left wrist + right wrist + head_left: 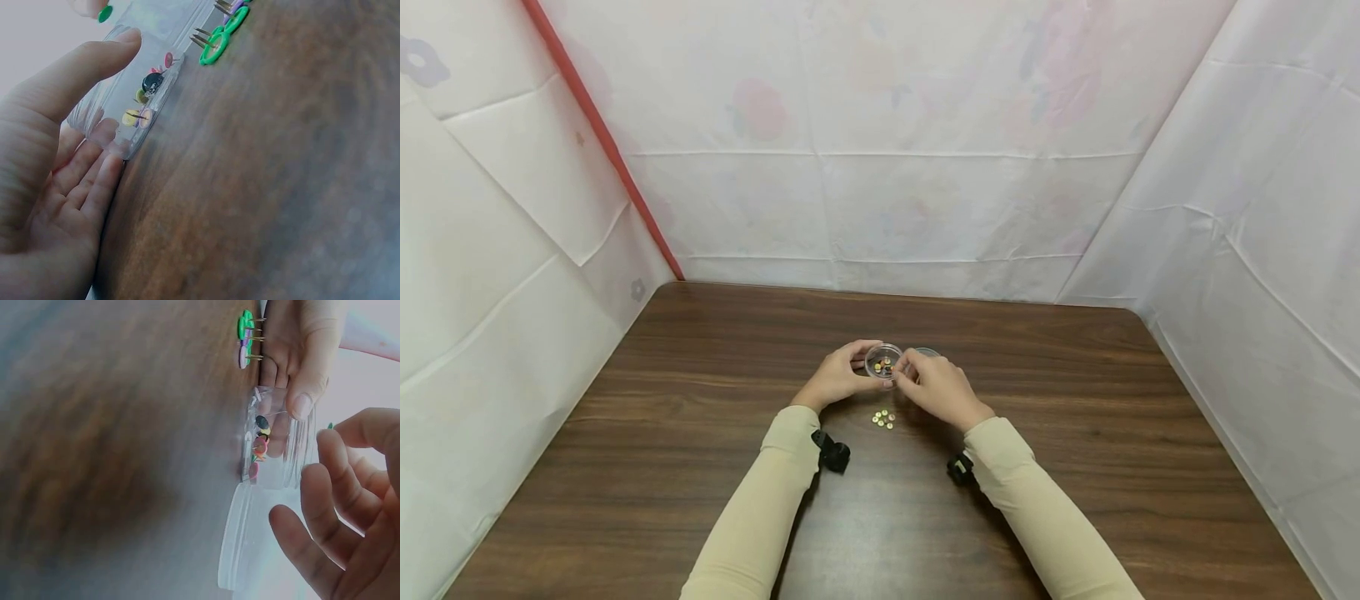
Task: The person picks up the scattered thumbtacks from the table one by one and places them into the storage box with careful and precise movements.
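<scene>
My left hand grips a small clear round jar, thumb on the near side and fingers round the far side. Inside lie several loose thumbtacks in black, yellow, pink and other colours. Over the jar's open mouth, my right hand pinches a green thumbtack between thumb and index finger; its other fingers are loosely bent. A group of thumbtacks rests on the table in front of the jar, points up, with green and purple heads in the wrist views.
The jar's clear lid lies on the table beside the jar, partly behind the right hand in the head view. Both wrists carry small black cameras. Patterned white cloth hangs round the dark wooden table.
</scene>
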`<state>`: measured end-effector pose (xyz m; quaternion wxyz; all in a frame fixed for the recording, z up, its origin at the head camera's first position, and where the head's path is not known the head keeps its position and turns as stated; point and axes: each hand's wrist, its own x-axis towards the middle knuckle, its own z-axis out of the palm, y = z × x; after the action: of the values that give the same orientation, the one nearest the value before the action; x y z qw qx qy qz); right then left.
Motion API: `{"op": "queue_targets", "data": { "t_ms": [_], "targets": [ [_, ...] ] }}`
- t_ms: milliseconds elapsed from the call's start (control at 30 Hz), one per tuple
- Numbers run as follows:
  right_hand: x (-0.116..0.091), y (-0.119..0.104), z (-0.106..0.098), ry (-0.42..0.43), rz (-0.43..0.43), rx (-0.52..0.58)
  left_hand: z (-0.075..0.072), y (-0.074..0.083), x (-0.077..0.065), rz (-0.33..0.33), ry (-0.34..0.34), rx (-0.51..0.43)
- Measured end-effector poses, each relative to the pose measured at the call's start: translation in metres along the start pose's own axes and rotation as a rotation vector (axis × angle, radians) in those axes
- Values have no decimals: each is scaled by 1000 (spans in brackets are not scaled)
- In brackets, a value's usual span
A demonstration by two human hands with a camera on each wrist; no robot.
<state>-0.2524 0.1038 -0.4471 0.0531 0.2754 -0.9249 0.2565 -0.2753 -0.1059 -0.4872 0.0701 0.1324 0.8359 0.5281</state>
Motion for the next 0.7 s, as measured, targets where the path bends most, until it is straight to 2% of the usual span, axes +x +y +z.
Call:
{"op": "queue_targets", "data": {
  "t_ms": [300,533,700],
  "targets": [
    [11,-1,0,-18,31,-22,0,4,-3,-14,-4,-11],
    [19,-1,2,-46,70,-8,-5,28,-14,2,-31,-39],
    [22,-2,1,-51,88,-16,-3,16,-9,-9,-27,-22]
  ]
}}
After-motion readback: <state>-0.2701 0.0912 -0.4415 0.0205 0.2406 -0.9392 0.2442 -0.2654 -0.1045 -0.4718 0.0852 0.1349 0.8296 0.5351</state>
